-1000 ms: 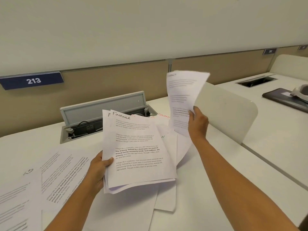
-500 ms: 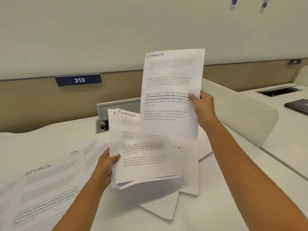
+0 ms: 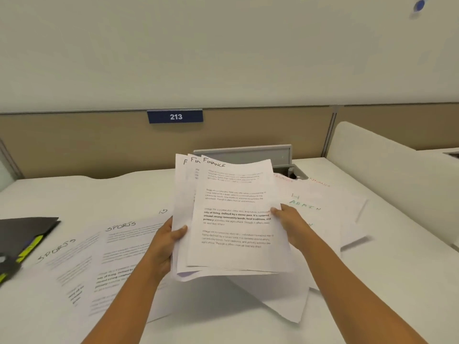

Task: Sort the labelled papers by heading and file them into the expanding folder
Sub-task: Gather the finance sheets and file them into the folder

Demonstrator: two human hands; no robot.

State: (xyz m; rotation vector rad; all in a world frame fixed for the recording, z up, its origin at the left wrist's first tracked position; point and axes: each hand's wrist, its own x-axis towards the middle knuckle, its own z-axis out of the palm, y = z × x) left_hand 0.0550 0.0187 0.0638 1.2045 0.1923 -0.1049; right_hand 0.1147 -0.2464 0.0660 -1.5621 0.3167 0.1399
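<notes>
Both hands hold a fanned stack of papers headed FINANCE above the white surface: the left hand grips the stack's left edge with its thumb on top, and the right hand pinches the top sheet's right edge. Sheets headed SPORTS lie flat to the left (two headings readable). A sheet marked ADMIN lies to the right. A dark expanding folder rests at the far left edge.

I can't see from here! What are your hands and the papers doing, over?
Left hand and right hand both hold the Finance stack. Sports sheets lie left; folder far left. Loose sheets underneath.
</notes>
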